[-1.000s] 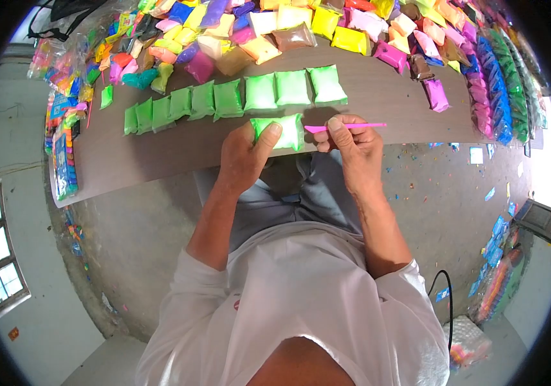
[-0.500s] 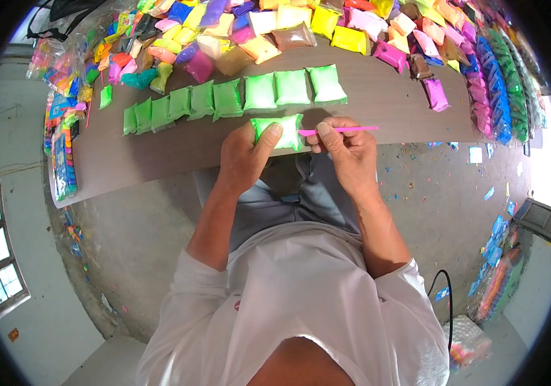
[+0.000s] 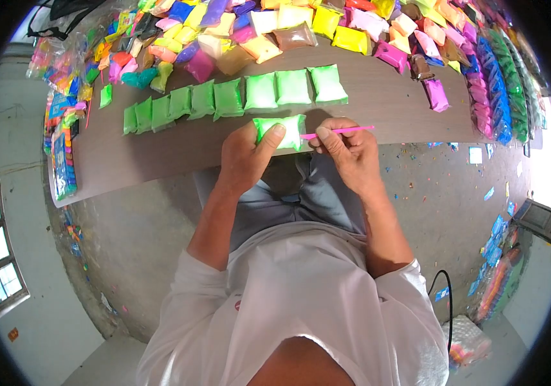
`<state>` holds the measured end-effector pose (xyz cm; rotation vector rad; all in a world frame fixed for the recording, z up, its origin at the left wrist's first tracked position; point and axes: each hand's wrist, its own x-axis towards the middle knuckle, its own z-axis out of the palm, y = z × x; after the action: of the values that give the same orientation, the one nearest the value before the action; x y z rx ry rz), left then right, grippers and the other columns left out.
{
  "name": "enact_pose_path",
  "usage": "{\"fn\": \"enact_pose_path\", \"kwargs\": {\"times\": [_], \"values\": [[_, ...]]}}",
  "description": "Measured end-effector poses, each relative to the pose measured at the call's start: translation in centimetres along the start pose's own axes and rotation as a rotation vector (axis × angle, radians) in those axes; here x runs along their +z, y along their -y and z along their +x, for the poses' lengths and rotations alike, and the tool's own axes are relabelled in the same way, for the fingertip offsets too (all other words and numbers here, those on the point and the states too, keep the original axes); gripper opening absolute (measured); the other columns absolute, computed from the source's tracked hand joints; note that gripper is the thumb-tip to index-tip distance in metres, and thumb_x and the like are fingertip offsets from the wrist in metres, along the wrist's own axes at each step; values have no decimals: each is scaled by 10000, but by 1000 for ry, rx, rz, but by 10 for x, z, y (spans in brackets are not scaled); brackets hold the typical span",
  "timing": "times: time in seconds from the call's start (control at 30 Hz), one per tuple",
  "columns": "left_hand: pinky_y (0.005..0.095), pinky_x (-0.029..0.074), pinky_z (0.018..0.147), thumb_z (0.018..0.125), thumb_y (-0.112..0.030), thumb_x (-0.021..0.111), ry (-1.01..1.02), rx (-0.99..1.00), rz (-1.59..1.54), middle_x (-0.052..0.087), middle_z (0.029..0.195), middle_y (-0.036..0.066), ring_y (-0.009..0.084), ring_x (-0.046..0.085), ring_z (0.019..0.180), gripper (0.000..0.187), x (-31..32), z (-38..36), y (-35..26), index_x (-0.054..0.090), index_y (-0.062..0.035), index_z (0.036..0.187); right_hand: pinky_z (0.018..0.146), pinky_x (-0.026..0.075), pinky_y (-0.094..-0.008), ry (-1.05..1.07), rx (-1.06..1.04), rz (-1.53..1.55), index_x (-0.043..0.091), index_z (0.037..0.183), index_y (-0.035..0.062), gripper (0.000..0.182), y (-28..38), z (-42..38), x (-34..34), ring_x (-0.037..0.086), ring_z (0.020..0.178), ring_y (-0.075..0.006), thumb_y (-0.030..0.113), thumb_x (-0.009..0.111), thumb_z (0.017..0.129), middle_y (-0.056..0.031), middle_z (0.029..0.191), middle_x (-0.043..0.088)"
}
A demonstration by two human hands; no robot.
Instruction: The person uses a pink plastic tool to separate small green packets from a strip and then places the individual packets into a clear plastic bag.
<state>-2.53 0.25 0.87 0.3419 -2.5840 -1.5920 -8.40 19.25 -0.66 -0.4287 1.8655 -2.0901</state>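
My left hand grips a bright green clear-wrapped packet at its left end, with the thumb on top. A thin pink plastic stick is pinched between the thumb and fingers of my right hand. Its left tip sits right at the packet's right edge, and its other end sticks out to the right. Just beyond my hands, a row of similar green packets runs along the table, the larger ones on the right.
A pile of multicoloured packets covers the far side of the table. Strips of blue packets hang over the right end. One small green packet and a purple packet lie apart. Blue scraps litter the floor.
The packet and my left hand have shifted very slightly right. The pink stick has tilted a little, its left tip lower, as my right hand turned slightly.
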Motion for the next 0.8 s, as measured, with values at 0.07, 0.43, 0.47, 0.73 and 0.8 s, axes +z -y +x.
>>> {"fn": "enact_pose_path", "kwargs": {"times": [0.07, 0.43, 0.47, 0.73, 0.8], "values": [[402, 460, 663, 921, -430, 544, -11, -5, 17, 625, 718, 171, 302, 609, 673, 438, 1, 0, -1, 648, -4, 917, 616, 437, -234, 58, -34, -107, 662, 889, -12, 144, -1, 4, -8, 528, 666, -84, 117, 609, 926, -3, 766, 624], [421, 459, 660, 919, -450, 539, 1, 24, 121, 616, 720, 196, 358, 602, 685, 472, 0, 0, 8, 629, 12, 886, 667, 457, -245, 477, 60, -141, 674, 938, -7, 122, 10, 22, -27, 540, 732, -73, 97, 613, 919, -12, 779, 652], [423, 459, 662, 918, -454, 536, 8, 20, 109, 617, 722, 200, 361, 604, 688, 477, 1, 0, 8, 629, 14, 892, 667, 457, -245, 475, 59, -140, 674, 938, -7, 122, 11, 22, -28, 540, 732, -73, 97, 613, 919, -12, 779, 652], [425, 463, 677, 920, -453, 533, -7, 29, 43, 634, 751, 205, 364, 620, 719, 471, 1, 1, 4, 639, 5, 932, 742, 475, -237, 360, 57, -46, 666, 938, -30, 147, 13, 19, -21, 575, 801, -72, 97, 593, 935, -11, 860, 667], [421, 464, 681, 921, -445, 535, -8, 35, 49, 638, 757, 198, 357, 624, 723, 453, 0, 1, 1, 640, -5, 941, 745, 474, -236, 363, 64, -46, 668, 937, -27, 143, 15, 18, -20, 574, 800, -71, 94, 590, 936, -10, 858, 667]]}}
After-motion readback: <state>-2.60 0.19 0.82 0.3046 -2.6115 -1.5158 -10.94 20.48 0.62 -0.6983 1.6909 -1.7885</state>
